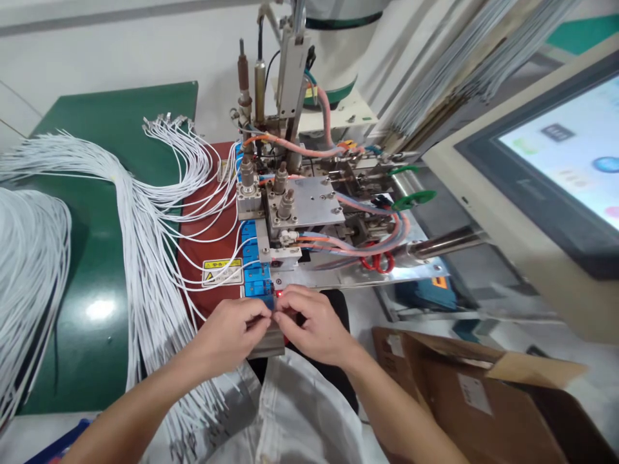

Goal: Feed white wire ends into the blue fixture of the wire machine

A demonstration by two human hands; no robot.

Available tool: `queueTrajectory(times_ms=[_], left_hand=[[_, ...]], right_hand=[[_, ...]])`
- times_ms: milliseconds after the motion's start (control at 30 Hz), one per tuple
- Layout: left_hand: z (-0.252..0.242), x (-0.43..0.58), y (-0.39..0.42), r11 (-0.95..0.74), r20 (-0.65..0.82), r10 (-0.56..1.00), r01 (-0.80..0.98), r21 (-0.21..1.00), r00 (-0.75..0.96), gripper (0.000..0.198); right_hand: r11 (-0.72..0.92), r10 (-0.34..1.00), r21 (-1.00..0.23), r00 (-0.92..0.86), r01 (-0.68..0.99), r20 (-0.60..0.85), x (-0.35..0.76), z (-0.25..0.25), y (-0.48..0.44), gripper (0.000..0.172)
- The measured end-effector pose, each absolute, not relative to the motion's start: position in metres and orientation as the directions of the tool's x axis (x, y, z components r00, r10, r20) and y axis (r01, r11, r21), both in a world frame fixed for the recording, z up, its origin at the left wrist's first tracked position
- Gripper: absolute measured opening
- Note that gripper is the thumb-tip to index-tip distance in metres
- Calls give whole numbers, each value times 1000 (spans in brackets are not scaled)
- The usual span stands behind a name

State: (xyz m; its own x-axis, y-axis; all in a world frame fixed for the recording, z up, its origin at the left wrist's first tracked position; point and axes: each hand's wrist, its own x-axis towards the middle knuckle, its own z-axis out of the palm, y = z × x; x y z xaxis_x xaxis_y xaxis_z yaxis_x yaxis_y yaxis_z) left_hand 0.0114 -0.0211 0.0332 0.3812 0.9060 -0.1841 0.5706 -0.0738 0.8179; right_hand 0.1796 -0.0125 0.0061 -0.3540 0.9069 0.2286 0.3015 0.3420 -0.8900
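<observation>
My left hand (232, 332) and my right hand (312, 325) meet at the front end of a blue fixture rail (254, 267) on a small bench machine (300, 206). Both pinch something tiny between thumb and fingertips, too small to name. A red light (279, 294) glows just above my right fingers. Thin white wires (155, 258) fan from the rail over a red pad (207, 238) to the left.
A large bundle of white wires (29, 270) lies on the green mat (91, 309) at left. A touchscreen panel (565, 161) stands at right. An open cardboard box (474, 393) sits at lower right. A white bag (300, 419) hangs below my hands.
</observation>
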Motion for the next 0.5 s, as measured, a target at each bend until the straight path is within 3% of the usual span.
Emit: queueTrajectory(times_ms=[200, 333, 500], left_hand=[[12, 22, -31, 147, -195, 977, 392, 908, 85, 11], [8, 24, -34, 204, -232, 971, 292, 935, 64, 10], [7, 25, -32, 238, -259, 963, 212, 948, 77, 14]], right_hand=[[160, 983, -966, 57, 202, 175, 156, -3, -26, 18], [151, 987, -973, 31, 174, 159, 153, -8, -28, 18], [-17, 998, -1000, 56, 20, -16, 159, -12, -25, 9]])
